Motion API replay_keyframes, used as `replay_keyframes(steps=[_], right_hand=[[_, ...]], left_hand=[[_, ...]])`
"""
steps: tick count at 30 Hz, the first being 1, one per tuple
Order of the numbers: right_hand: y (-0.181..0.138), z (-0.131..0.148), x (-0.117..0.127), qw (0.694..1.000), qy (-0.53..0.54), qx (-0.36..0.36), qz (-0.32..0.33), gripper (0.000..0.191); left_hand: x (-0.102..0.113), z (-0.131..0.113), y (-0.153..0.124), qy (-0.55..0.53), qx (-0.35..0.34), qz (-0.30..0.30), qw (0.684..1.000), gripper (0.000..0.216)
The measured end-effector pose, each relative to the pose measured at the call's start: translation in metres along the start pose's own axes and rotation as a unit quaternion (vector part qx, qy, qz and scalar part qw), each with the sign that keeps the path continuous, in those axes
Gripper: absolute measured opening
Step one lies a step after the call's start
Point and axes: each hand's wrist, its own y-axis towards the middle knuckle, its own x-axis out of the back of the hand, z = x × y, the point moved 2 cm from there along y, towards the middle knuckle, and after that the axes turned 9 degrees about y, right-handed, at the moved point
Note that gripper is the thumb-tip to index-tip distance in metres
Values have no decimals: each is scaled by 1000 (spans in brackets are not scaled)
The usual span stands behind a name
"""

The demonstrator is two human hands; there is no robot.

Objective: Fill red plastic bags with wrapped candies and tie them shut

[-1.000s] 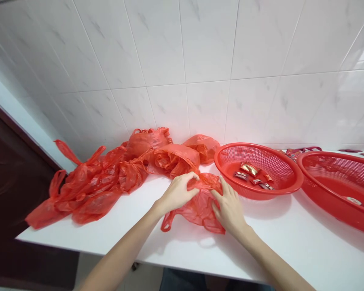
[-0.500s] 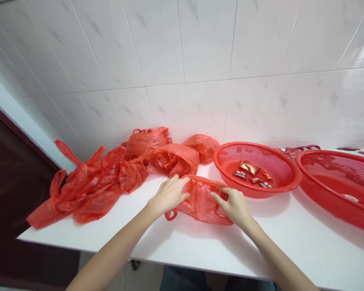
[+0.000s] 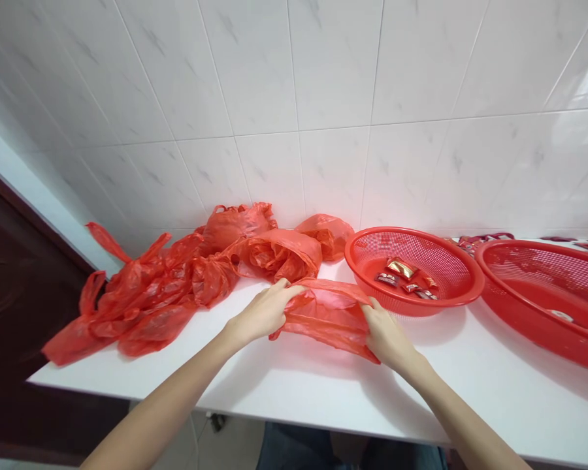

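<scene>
A thin red plastic bag (image 3: 328, 320) is stretched between my two hands above the white table. My left hand (image 3: 264, 310) is closed on its left edge, and my right hand (image 3: 385, 333) grips the right edge. The bag's mouth faces up toward me, pulled wide. Just beyond it lies another red bag (image 3: 279, 251), loosely bunched with its opening showing folds inside. To the right of my hands, a red mesh basket (image 3: 414, 303) holds several small wrapped snacks (image 3: 402, 267), one of them gold.
More red plastic bags (image 3: 161, 294) are heaped along the table's left side against the tiled wall (image 3: 333, 176). A second red basket (image 3: 529, 326) stands at the far right with a few items inside. Small dark red packets (image 3: 475, 243) lie behind the baskets. The white table's (image 3: 176, 385) front edge is near my body.
My hands have moved slightly apart, pulling the bag wider and tauter. My fingers have closed on its edges. The baskets and the other bags have stayed in place.
</scene>
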Motion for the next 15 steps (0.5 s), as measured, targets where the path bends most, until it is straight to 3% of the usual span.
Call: replay_keyframes(steps=[3, 6, 10, 15], right_hand=[[0, -3, -2, 988, 139, 53, -39, 43], [-1, -4, -2, 972, 217, 63, -57, 39], [-6, -4, 0, 984, 170, 47, -35, 42], [-16, -3, 8, 996, -12, -18, 91, 35]], left_hand=[[-2, -3, -1, -69, -32, -64, 995, 68], [-4, -9, -2, -107, -37, -78, 991, 46], [-10, -14, -2, -83, -65, -5, 994, 45], [-16, -15, -4, 14, -85, 131, 988, 74]])
